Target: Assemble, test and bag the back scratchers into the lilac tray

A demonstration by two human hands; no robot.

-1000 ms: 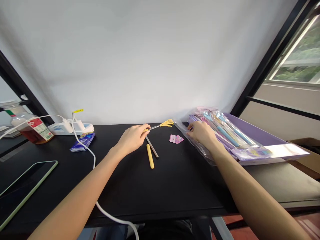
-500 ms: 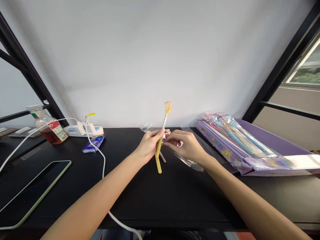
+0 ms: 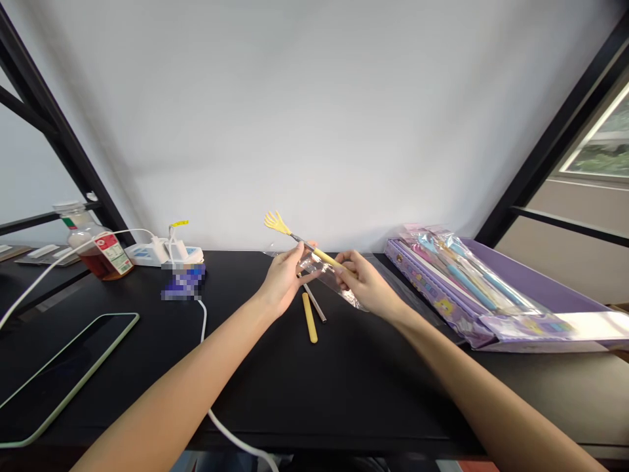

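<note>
A back scratcher (image 3: pixel 327 257) with a yellow hand-shaped head (image 3: pixel 277 223), a metal rod and a yellow handle slants across between my hands, head up to the left. My right hand (image 3: pixel 363 285) grips the end of its handle. My left hand (image 3: pixel 282 278) is closed around part of a clear plastic bag (image 3: pixel 344 292), its thumb close to the rod. Whether that thumb touches the rod I cannot tell. On the black desk below lie a loose yellow handle (image 3: pixel 309 318) and a thin metal tube (image 3: pixel 315 301), its upper end hidden by my left hand.
At the right stands a purple box (image 3: pixel 432 295) with several bagged back scratchers (image 3: pixel 472 275). To the left are a phone (image 3: pixel 63 373), a bottle of brown liquid (image 3: pixel 101 252), a power strip (image 3: pixel 142 255), a blurred blue packet (image 3: pixel 183 282) and a white cable (image 3: pixel 230 429).
My right hand has come from beside the box to the middle and now holds the scratcher's handle. The scratcher, earlier upright in my left hand, has tilted left. The bag is now in my left hand.
</note>
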